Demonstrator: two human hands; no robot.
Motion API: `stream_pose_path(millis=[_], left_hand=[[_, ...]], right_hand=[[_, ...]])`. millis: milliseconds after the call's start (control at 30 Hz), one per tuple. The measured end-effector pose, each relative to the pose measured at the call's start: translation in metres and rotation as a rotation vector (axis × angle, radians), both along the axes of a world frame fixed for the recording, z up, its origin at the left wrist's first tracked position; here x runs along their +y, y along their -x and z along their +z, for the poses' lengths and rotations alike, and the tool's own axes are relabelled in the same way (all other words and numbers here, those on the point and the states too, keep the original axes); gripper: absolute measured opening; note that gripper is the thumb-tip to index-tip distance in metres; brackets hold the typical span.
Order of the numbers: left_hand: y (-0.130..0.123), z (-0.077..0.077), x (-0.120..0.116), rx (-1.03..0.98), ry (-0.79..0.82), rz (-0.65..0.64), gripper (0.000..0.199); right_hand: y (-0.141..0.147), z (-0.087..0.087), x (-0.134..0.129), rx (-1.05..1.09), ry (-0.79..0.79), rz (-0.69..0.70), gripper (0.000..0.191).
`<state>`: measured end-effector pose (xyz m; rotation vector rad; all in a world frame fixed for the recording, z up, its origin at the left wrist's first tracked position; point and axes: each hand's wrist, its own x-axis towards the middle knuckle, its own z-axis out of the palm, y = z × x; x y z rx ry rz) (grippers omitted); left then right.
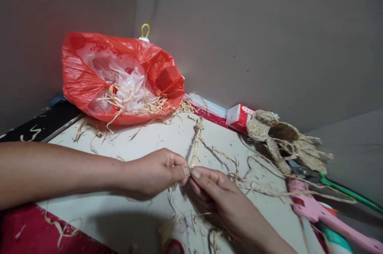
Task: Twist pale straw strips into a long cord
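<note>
My left hand (161, 172) reaches in from the left, thumb and fingers pinched together over the middle of the white board. Against its fingertips, my right hand (214, 190) is pinched too, coming from the lower right. Both hands grip the near end of a straw-coloured braided cord (196, 138), which runs away from me across the board. A thinner twisted cord (220, 152) branches off it to the right and continues in loops. The exact spot where the fingertips hold the cord is partly hidden.
A red plastic bag (77, 74) with fibre strips stands at the back. To the right are woven straw pieces (279, 134), a red and white box (241, 116), a pink-handled tool (311, 206) and a green-handled one (353, 192). Loose fibres litter the white board (104, 214).
</note>
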<state>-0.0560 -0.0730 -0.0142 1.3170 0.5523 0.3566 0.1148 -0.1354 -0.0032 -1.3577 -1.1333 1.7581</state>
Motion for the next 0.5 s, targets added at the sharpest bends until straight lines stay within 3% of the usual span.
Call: stream_pose_path(millis=[100,200,367,500], left_hand=[[0.002,0.004,0.004,0.028,-0.183,-0.055,0.025],[0.004,0.01,0.006,0.101,-0.413,-0.052,0.025],[0.005,0.019,0.005,0.283,-0.659,-0.064,0.023],[0.007,0.023,0.005,0.302,-0.593,-0.135,0.021]], right_hand=[[0.002,-0.002,0.001,0.236,0.062,-0.002,0.041],[0.006,-0.002,0.0,0.322,0.095,-0.034,0.038],[0.011,-0.003,-0.002,0.206,0.093,-0.16,0.035],[0.013,-0.008,-0.005,-0.002,0.05,-0.215,0.035]])
